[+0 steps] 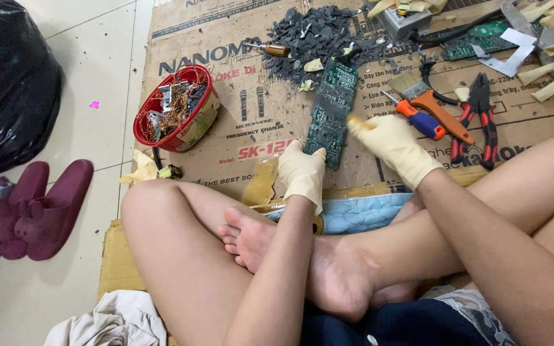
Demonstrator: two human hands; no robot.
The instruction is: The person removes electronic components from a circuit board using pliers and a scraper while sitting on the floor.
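A long green circuit board lies on the cardboard sheet in front of my crossed legs. My left hand, in a yellowish rubber glove, rests at the board's near end, fingers touching its corner. My right hand, also gloved, hovers just right of the board with fingers apart, a little blurred, holding nothing that I can see. An orange-and-blue screwdriver lies right beside the right hand.
A red bowl of wire and metal scraps stands at the left. A heap of dark fragments lies behind the board. A brush, red-handled pliers, another circuit board, slippers and a black bag lie around.
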